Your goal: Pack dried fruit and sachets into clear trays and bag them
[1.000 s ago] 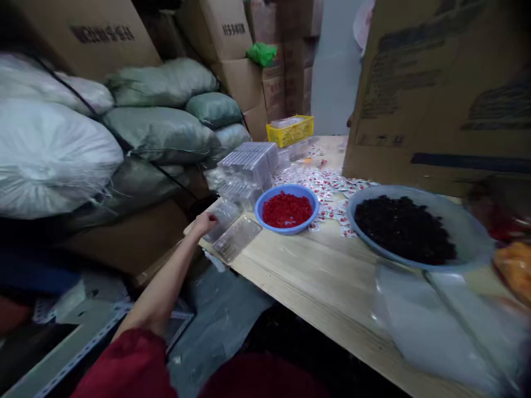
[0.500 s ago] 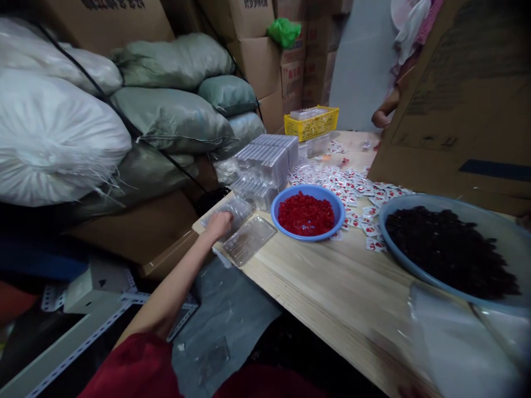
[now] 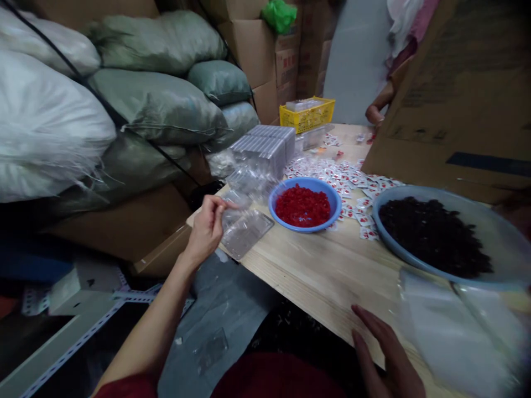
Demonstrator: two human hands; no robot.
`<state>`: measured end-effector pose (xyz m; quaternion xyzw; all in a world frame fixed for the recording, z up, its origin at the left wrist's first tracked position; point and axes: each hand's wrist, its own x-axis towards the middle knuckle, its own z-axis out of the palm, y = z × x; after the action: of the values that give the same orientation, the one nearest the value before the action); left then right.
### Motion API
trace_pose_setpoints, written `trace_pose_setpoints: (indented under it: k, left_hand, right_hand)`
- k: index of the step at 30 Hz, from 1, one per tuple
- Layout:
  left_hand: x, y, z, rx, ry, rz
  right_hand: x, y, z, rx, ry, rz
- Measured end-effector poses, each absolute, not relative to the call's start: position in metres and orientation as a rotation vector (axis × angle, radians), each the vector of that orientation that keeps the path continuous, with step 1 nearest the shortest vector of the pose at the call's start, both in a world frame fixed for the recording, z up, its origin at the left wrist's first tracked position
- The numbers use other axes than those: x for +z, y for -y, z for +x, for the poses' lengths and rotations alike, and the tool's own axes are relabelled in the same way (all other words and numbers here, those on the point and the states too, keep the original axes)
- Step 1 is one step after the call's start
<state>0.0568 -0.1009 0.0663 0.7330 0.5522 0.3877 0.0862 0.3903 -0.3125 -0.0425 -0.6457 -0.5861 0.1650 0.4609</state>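
My left hand point(image 3: 206, 229) is over the table's left end, its thumb and fingers pinched on the near edge of a clear plastic box point(image 3: 243, 190). The box is tilted up and blurred, so its outline is hard to make out. Just below lies another clear plastic box point(image 3: 249, 235), flat at the table edge. My right hand point(image 3: 385, 354) shows at the bottom right, above the near table edge, fingers apart and holding nothing. A blue bowl point(image 3: 271, 207) of red pieces point(image 3: 302, 204) sits to the right of the boxes.
Stacked clear boxes point(image 3: 265, 141) and a yellow basket point(image 3: 307, 117) stand behind. Small printed packets point(image 3: 348, 188) are spread beyond the bowl. At right are a large basin point(image 3: 381, 237) of dark pieces, plastic bags point(image 3: 448, 326) and a cardboard box point(image 3: 448, 110). Another person's hand point(image 3: 375, 114) shows behind it.
My left hand has risen from the flat plastic at the table's left end, lifting a clear plastic box. My right hand has come into view at the bottom right.
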Motion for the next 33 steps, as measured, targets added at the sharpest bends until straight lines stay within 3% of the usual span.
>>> trace_pose_setpoints:
  k: [4, 9, 12, 15, 18, 20, 25, 28, 30, 33]
  left_hand:
    - [0.059, 0.128, 0.139, 0.478, -1.014, 2.183]
    - [-0.016, 0.102, 0.235, 0.015, -0.719, 2.316]
    - [-0.042, 0.093, 0.267, 0.024, -0.748, 2.406]
    - [-0.037, 0.087, 0.273, 0.235, -0.758, 2.424]
    - [-0.019, 0.057, 0.263, 0.640, -0.871, 2.378]
    - [-0.015, 0.022, 0.257, 0.730, -0.976, 2.398]
    - [-0.040, -0.050, 0.264, 0.145, -0.869, 2.561]
    - [-0.054, -0.058, 0.268, 0.085, -0.906, 2.568]
    - [-0.056, -0.058, 0.264, 0.056, -0.982, 2.562]
    - [-0.051, -0.053, 0.253, 0.083, -1.193, 2.515]
  right_hand:
    - [-0.034, 0.306, 0.379, -0.008, 1.821, -1.454]
    - [-0.077, 0.287, 0.382, -0.013, 2.140, -1.446]
    - [-0.115, 0.277, 0.393, 0.007, 2.177, -1.562]
    - [-0.136, 0.273, 0.399, -0.008, 2.089, -1.667]
    - [-0.132, 0.272, 0.400, 0.038, 2.013, -1.666]
    - [-0.117, 0.268, 0.408, 0.103, 1.995, -1.627]
    - [-0.066, 0.229, 0.484, -0.013, 1.636, -1.652]
    - [-0.044, 0.187, 0.553, -0.042, 1.428, -1.985]
    - [-0.039, 0.157, 0.589, 0.097, 1.463, -2.311]
    - [-0.045, 0.117, 0.614, 0.303, 1.558, -2.438]
